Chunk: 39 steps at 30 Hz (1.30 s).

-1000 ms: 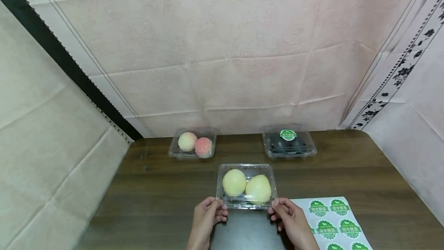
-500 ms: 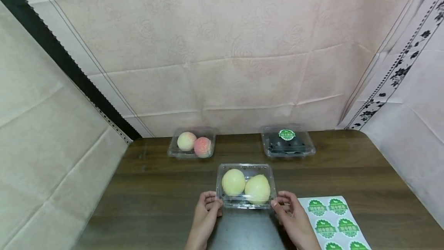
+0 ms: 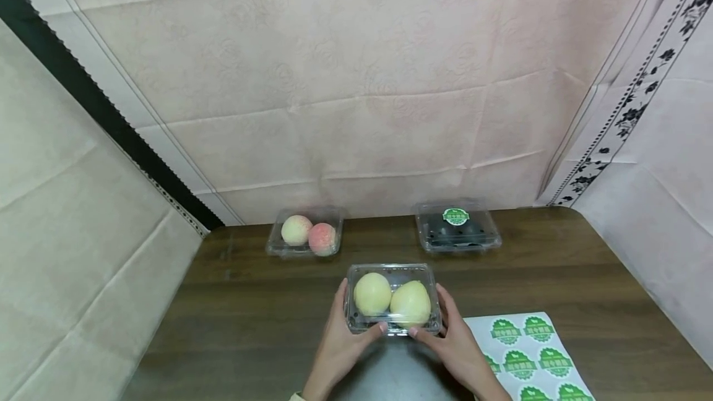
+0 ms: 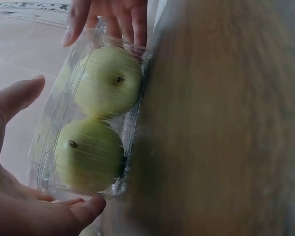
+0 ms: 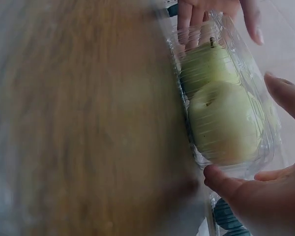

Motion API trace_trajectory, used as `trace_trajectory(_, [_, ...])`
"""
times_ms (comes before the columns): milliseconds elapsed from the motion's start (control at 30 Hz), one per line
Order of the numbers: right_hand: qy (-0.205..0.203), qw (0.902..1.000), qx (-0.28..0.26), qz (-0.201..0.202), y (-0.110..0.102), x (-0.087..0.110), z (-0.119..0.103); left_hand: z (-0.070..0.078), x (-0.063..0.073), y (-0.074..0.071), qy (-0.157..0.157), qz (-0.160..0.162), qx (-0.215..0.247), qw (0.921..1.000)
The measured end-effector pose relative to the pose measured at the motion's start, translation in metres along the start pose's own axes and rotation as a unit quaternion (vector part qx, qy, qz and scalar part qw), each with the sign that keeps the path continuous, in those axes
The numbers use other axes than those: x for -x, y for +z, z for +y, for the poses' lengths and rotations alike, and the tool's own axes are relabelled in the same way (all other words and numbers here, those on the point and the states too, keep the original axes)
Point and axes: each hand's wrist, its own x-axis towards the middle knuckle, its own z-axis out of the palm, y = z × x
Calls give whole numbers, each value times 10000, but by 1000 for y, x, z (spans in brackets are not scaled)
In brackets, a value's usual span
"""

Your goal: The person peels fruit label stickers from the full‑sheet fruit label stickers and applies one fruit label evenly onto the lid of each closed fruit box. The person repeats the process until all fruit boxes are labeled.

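Note:
A clear plastic clamshell box (image 3: 388,331) stands on the wooden table at the front middle. Two pale yellow-green pears (image 3: 410,303) lie inside it, stems showing in the wrist views. My left hand (image 3: 344,340) is at the box's left end with fingers fairly straight along that side. At the right end, my right hand (image 3: 455,346) mirrors it. Both thumbs overlap the front edge in the head view. In the wrist views, the left thumb (image 4: 22,96) and right thumb (image 5: 285,96) stand apart from the plastic.
A sheet of green round stickers (image 3: 520,342) lies to the right. Behind, a clear box (image 3: 273,246) with two pinkish peaches stands left; another clear box (image 3: 492,240) with dark contents and a green sticker stands right. A grey surface (image 3: 384,382) lies in front. Fabric hangs around the table.
Both hands have moved from the front corners forward along the sides of the pear box. Their thumbs have come inward over its front edge. The box has hardly moved.

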Motion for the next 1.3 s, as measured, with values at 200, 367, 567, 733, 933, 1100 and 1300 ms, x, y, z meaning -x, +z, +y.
trace_trajectory(200, [26,9995,305,85,2,0,-1,-1,1,3,6,-49,-137,9999])
trace_trajectory(367, [10,9989,440,128,0,3,-2,1,4,5,-69,-45,-174,9998])
trace_trajectory(567, [63,9989,471,64,-5,7,-4,3,10,8,-139,-58,-155,9998])
trace_trajectory(733, [81,9989,455,-11,-7,10,-3,6,15,8,-227,-69,-119,9996])
trace_trajectory(933, [196,9983,535,-78,-6,11,-1,8,19,6,-347,-60,-168,9992])
trace_trajectory(1100, [236,9980,564,-172,-5,12,0,8,21,6,-408,-79,-158,9990])
trace_trajectory(1300, [166,9990,185,-384,-13,11,1,6,20,6,-402,-102,-120,9991])
